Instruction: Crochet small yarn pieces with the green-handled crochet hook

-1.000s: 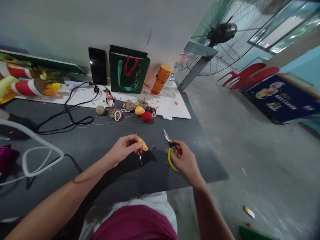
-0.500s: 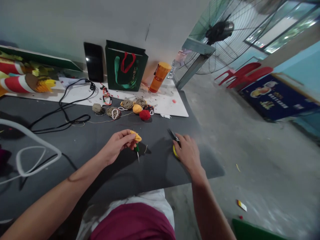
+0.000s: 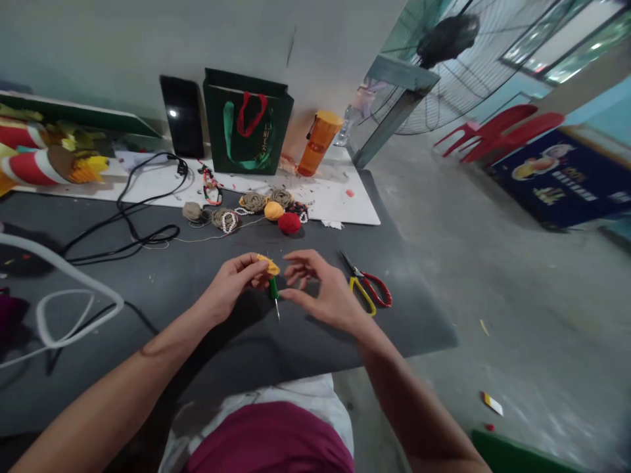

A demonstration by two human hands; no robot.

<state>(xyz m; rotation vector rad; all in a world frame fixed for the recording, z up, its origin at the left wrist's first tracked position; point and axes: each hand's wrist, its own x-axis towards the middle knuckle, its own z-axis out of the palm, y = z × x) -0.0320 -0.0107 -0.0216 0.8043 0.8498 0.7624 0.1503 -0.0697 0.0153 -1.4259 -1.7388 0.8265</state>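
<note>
My left hand (image 3: 240, 278) is closed, pinching a small yellow crocheted piece (image 3: 269, 265) between thumb and fingers. Below that piece a green-handled tool (image 3: 274, 288) with a thin metal shaft points down toward me; its upper end is hidden at the fingers. Just to the right, my right hand (image 3: 320, 289) has its fingers apart and nothing in them, with the thumb close to the green handle. A pair of scissors (image 3: 367, 286) with one red and one yellow handle lies on the dark table mat (image 3: 409, 315), right of that hand.
Behind my hands lie a yellow yarn ball (image 3: 274, 210), a red yarn ball (image 3: 289, 223) and brown yarn pieces (image 3: 254, 202). A green paper bag (image 3: 246, 144), an orange bottle (image 3: 318, 144) and a phone (image 3: 182, 118) stand by the wall. Black cable (image 3: 131, 217) loops at left.
My right hand has let go of the scissors and moved left to beside the yellow piece. The scissors stay on the mat. My left hand keeps its hold.
</note>
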